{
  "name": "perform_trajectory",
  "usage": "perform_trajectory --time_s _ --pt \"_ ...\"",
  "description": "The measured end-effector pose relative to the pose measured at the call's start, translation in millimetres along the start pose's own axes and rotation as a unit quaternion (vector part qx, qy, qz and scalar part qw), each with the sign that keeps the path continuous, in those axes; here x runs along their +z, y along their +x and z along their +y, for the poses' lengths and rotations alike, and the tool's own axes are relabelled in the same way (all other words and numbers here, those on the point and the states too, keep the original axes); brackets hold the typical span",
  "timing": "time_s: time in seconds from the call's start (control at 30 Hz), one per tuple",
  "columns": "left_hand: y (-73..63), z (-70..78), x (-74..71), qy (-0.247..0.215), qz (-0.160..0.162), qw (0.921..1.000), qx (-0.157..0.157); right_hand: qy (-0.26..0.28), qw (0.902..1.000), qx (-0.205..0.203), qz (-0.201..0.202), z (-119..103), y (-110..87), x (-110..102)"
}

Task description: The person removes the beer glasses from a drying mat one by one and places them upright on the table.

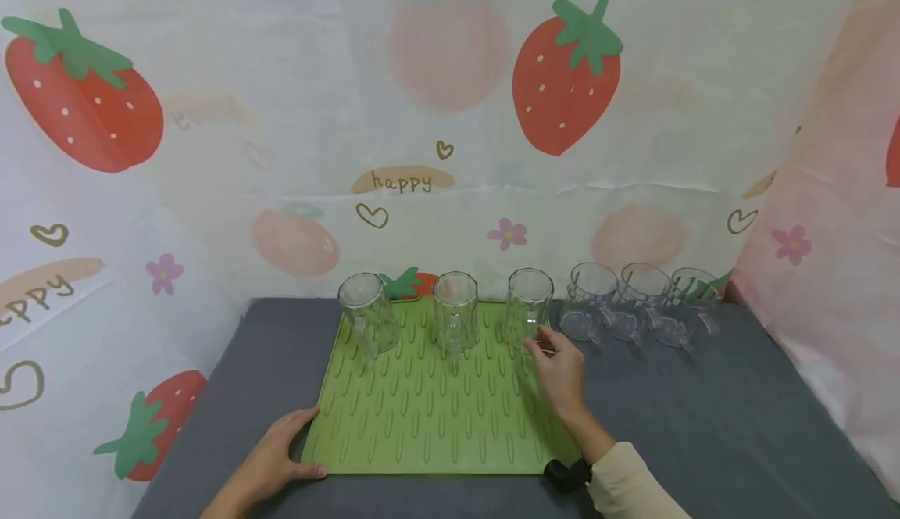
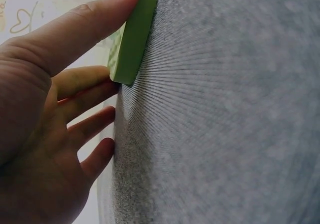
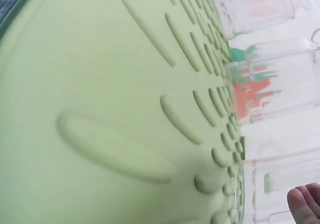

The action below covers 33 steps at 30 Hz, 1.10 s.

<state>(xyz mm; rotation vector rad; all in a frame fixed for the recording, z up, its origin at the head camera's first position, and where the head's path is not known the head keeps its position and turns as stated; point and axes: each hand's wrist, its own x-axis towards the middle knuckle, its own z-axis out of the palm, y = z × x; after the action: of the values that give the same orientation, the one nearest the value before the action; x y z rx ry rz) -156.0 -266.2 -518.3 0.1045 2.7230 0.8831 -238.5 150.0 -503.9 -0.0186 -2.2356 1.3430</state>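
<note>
A green ribbed mat (image 1: 422,433) lies on the dark grey table, with three clear glass mugs in a row along its back. My right hand (image 1: 561,370) grips the handle of the rightmost mug (image 1: 520,308), which stands upright on the mat. The middle mug (image 1: 455,312) and the left mug (image 1: 366,312) stand apart from it. In the right wrist view, fingertips (image 3: 301,204) show beside the mug's glass wall. At the mat's front left corner rests my left hand (image 1: 274,452), thumb on the front edge, extended fingers along the left side.
Three more glass mugs stand close together on the table right of the mat: a near one (image 1: 589,300), a middle one (image 1: 643,300) and a far right one (image 1: 692,308). A white cloth (image 1: 450,136) printed with strawberries hangs behind the table (image 1: 703,425).
</note>
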Motion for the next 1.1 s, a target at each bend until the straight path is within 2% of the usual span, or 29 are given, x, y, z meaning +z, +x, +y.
perform_trajectory --time_s 0.27,0.57,0.93,1.1 --pt "0.9 -1.4 0.3 -0.007 -0.007 0.9999 -0.006 -0.008 0.9985 -0.033 0.043 -3 -0.1 12" --pt "1.9 -2.5 0.2 -0.011 -0.009 0.9999 -0.005 -0.044 0.9944 -0.072 0.064 -2 2.0 20" --pt "3.1 -2.2 0.4 -0.009 -0.009 0.9999 -0.006 -0.096 0.9885 -0.106 0.049 -4 7.2 11" --pt "2.9 -4.0 1.0 -0.009 -0.006 0.9999 -0.002 -0.109 0.9876 -0.111 0.022 -3 14.0 4"
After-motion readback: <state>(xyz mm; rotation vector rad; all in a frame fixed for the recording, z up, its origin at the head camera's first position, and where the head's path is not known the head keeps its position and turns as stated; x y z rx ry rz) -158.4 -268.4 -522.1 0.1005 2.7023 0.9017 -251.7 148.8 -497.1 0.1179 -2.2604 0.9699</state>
